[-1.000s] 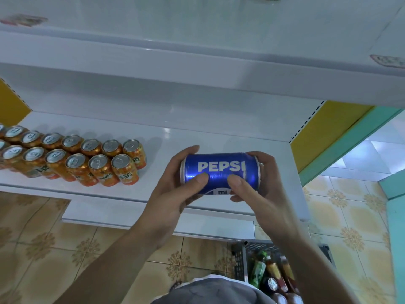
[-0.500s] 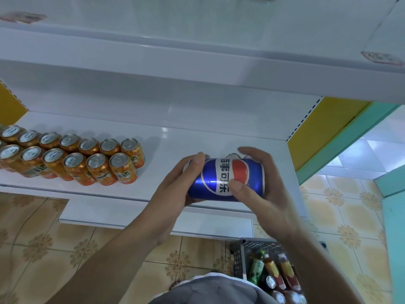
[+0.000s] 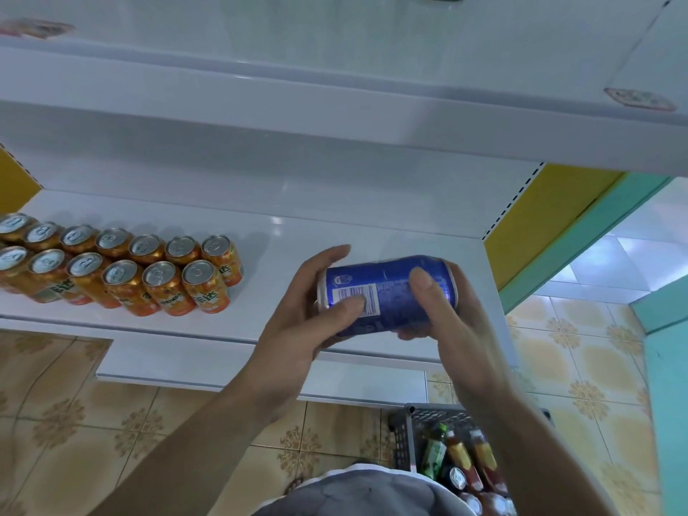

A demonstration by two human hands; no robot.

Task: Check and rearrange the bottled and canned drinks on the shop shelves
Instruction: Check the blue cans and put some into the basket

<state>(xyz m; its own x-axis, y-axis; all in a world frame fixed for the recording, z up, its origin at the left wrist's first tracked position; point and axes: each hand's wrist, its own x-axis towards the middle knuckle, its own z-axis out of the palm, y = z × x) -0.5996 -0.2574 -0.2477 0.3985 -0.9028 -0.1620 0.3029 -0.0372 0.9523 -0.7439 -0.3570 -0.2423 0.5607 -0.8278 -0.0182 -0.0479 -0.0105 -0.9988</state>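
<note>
A blue Pepsi can (image 3: 387, 288) lies on its side in the air above the front of a white shelf (image 3: 283, 255). Its barcode and small print face me. My left hand (image 3: 309, 318) grips its left end, thumb on the barcode. My right hand (image 3: 454, 322) grips the right end, thumb across the can's body. Two rows of several orange cans (image 3: 123, 270) stand upright on the left part of the same shelf.
A second white shelf (image 3: 335, 117) overhangs above. On the tiled floor at the lower right stands a grey basket (image 3: 404, 437) with several bottles and cans. A yellow and teal wall edge (image 3: 551, 225) borders the shelf's right end.
Both hands have rolled the can about its long axis: the PEPSI lettering, then the round logo, turned away, and the barcode side faces me now. The can stays in about the same spot.
</note>
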